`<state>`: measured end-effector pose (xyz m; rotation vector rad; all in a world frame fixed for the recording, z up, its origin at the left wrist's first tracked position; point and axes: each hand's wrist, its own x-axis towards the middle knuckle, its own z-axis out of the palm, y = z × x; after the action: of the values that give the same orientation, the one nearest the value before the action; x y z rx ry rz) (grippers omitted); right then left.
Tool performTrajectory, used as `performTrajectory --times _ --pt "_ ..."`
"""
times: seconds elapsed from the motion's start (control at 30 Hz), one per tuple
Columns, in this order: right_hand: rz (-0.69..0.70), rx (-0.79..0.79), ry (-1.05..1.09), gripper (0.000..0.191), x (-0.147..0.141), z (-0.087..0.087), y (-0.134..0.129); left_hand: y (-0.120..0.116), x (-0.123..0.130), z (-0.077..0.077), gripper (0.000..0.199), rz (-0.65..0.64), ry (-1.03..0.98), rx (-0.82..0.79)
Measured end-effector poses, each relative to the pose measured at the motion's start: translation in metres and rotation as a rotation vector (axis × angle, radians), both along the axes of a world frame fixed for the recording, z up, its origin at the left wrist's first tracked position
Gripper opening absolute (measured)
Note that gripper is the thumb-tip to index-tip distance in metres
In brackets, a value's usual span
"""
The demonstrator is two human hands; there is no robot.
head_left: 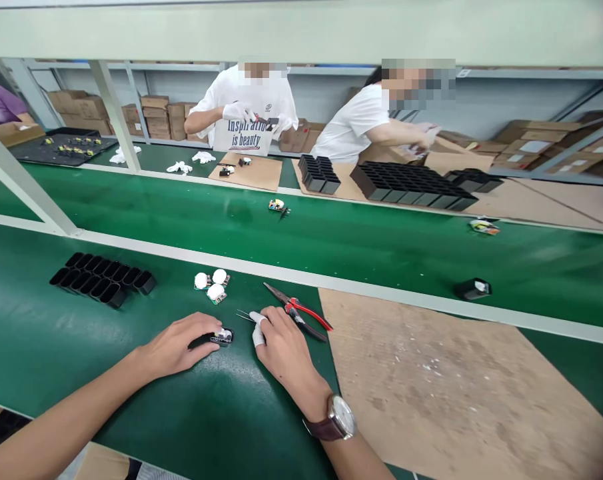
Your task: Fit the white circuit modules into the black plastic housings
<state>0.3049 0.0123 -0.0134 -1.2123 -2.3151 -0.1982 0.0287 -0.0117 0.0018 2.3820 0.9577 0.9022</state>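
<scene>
My left hand (174,343) is closed around a small black plastic case (223,339) lying on the green bench, with white and metallic parts showing at its open end. A pair of thin tweezers (244,315) is pinched in my right hand (284,350), tips pointing left toward the case but apart from it. White covers wrap the fingertips of this hand, and a watch (342,417) sits on its wrist. Just beyond my hands are three small circuit boards with round white tops (217,292). Needle-nose pliers (298,310) with red and black handles rest beside my right hand.
Several empty black cases (101,277) stand at the left. A stained cardboard sheet (421,373) covers the bench at the right. Across a rail (181,255), a green belt (361,240) carries a black case (474,289) and circuit boards (277,205). Co-workers in white shirts (261,107) work opposite.
</scene>
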Motion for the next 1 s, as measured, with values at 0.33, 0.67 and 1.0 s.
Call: performTrajectory --times 0.33,0.67,1.0 --pt "0.174 0.01 0.18 0.035 -0.011 0.011 -0.009 0.001 0.005 0.008 0.029 -0.074 -0.049 0.181" --pt "0.352 -0.026 0.227 0.046 -0.025 0.016 -0.019 -0.002 0.01 0.006 0.02 -0.037 -0.067 0.148" --pt "0.238 -0.027 0.293 0.052 -0.018 0.008 -0.014 0.013 0.01 0.02 0.031 0.253 -0.827 -1.06"
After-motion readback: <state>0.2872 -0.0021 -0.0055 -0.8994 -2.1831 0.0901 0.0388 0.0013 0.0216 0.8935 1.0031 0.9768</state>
